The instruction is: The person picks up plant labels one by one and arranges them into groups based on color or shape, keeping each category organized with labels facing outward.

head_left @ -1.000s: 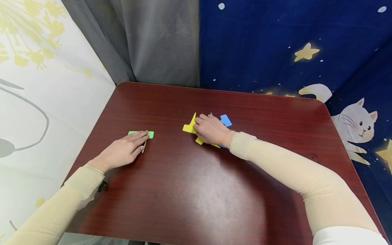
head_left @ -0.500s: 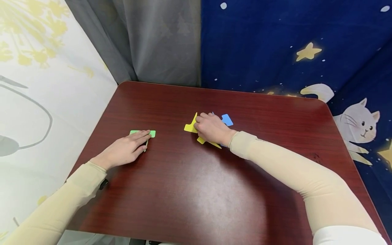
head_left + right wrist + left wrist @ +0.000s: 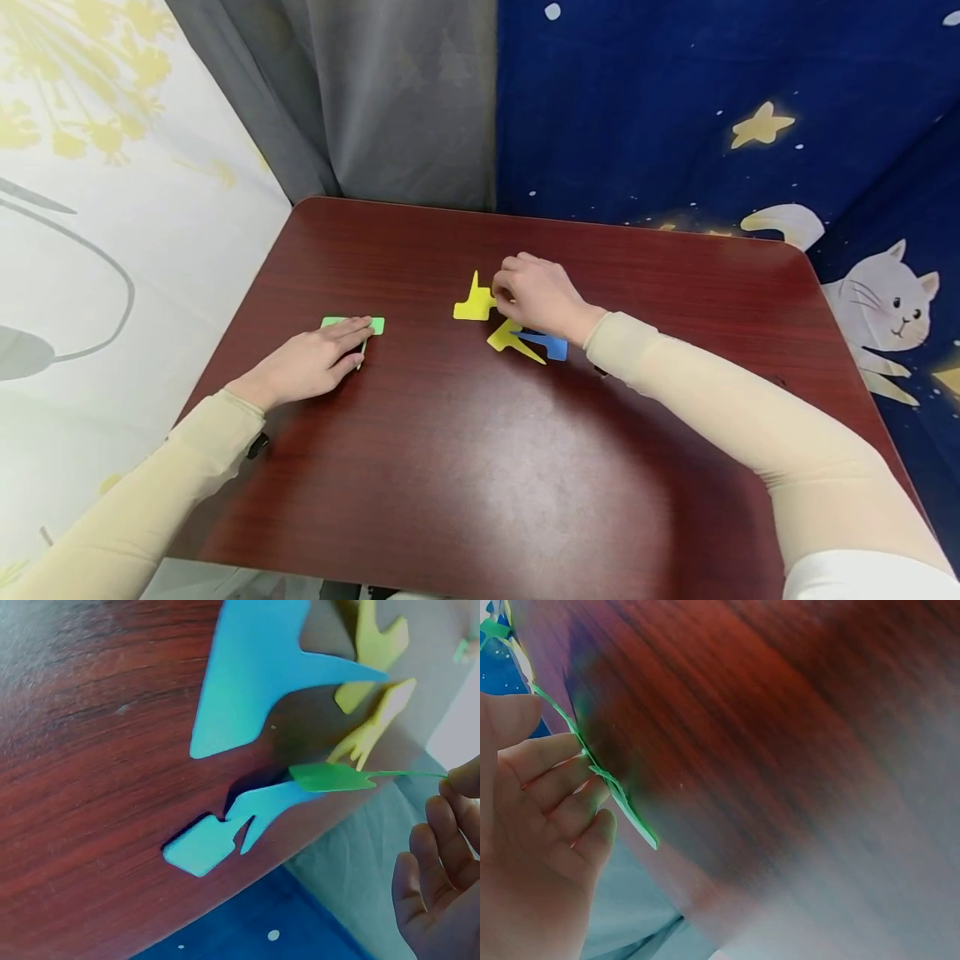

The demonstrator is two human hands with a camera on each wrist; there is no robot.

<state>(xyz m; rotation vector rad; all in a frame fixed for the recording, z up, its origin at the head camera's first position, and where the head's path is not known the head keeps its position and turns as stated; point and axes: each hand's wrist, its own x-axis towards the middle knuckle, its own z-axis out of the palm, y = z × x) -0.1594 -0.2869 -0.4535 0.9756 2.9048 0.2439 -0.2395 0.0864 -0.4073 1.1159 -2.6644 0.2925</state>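
My right hand (image 3: 542,293) pinches the thin stem end of a green T-shaped plant label (image 3: 330,778) between thumb and forefinger; the label is hidden in the head view. Below and around that hand lie yellow plant labels (image 3: 472,308) and a blue plant label (image 3: 555,346), partly overlapping. In the right wrist view another blue plant label (image 3: 201,846) lies near the green one. My left hand (image 3: 311,367) rests with extended fingers on green plant labels (image 3: 377,326) at the left. How many are under it I cannot tell.
The dark red wooden table (image 3: 420,467) has rounded far corners. A grey curtain (image 3: 405,108) and a blue curtain (image 3: 637,108) with stars and a cat hang behind it. White cloth (image 3: 112,250) hangs along the left side.
My right hand has moved up and slightly right from the pile, uncovering more of the yellow labels and the near blue one. My left hand has stayed on the green labels.
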